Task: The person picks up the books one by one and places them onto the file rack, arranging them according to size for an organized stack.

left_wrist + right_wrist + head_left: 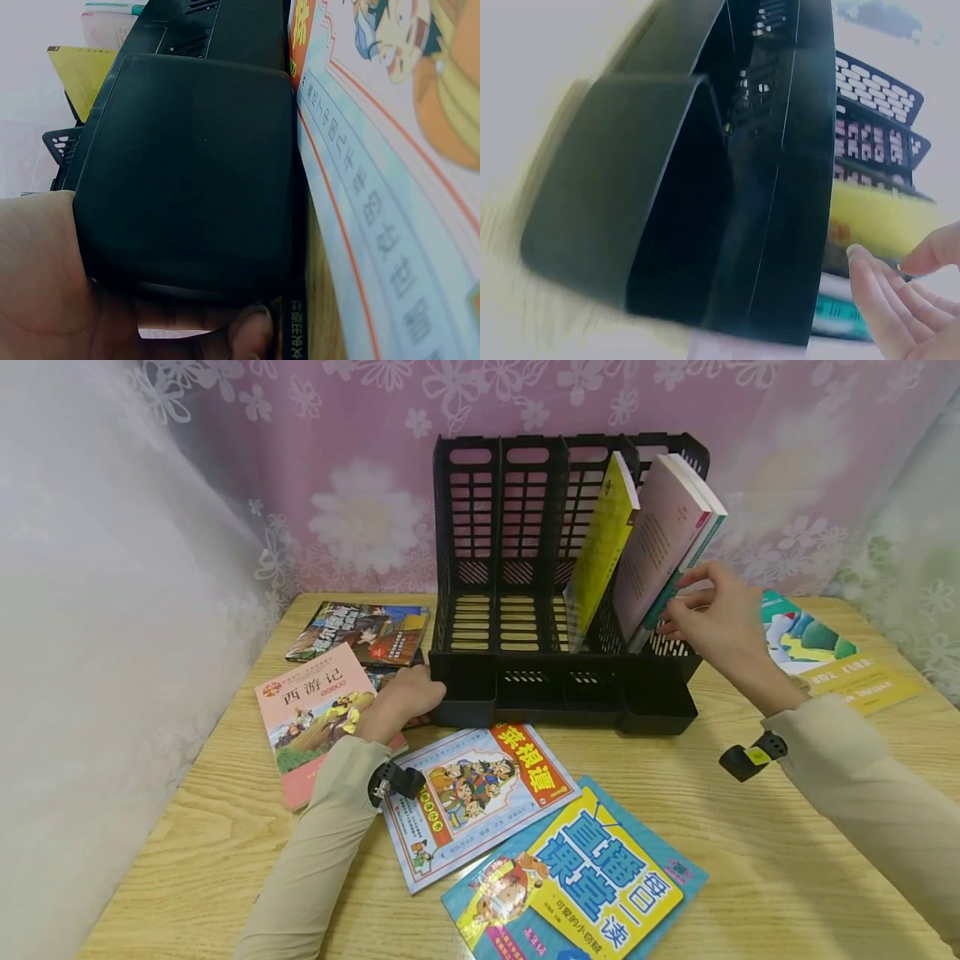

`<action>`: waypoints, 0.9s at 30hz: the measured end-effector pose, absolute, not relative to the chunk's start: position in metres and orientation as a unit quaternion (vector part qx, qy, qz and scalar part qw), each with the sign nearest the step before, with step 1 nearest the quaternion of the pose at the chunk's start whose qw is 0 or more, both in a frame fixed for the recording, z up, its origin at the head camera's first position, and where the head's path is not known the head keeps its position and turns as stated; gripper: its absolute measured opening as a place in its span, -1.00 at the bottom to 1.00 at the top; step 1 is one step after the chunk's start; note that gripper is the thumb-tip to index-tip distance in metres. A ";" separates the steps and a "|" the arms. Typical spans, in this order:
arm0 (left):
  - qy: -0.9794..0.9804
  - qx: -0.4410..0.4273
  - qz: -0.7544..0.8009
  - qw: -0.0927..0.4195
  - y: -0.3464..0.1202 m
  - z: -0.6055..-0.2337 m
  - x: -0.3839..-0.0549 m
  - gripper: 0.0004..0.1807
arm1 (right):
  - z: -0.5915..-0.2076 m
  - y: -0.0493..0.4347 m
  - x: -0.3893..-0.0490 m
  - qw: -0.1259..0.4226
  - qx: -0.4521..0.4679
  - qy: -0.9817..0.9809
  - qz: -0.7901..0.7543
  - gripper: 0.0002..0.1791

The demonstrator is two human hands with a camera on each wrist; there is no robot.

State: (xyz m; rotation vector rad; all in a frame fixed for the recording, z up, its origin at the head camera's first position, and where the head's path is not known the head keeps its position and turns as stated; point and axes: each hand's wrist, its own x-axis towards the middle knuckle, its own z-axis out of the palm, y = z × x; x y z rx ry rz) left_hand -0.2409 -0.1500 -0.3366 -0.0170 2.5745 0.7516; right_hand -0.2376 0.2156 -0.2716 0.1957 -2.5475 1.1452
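A black desktop book rack (558, 689) stands at the back, holding a yellow book (607, 543), a pink-covered book (660, 531) and a teal-edged book (701, 543). My right hand (712, 614) is beside the teal-edged book, thumb and fingertips apart in the right wrist view; contact is unclear. At the rack's front left corner is my left hand (405, 697), against the small front tray (187, 172). Its fingers bend down beside a dark book spine (295, 330) on the table. Whether they pinch that book is hidden by the tray.
Left on the wooden table lie a pink storybook (315, 718) and a dark comic-style book (363, 631). In front are a light blue book (480, 793) and a blue-and-yellow book (577, 885). A green-and-yellow book (832, 652) lies at right. Behind hangs a pink curtain (360, 485).
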 end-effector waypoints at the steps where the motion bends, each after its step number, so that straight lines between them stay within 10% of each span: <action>1: 0.935 -0.005 0.272 0.228 -0.150 -0.336 -0.241 -0.32 | -0.271 0.221 -0.237 0.171 0.065 -0.895 0.406 -0.71; 27: 0.932 -0.011 0.284 0.225 -0.160 -0.347 -0.237 -0.28 | -0.337 0.364 -0.240 0.058 -0.012 -0.977 0.204 -0.67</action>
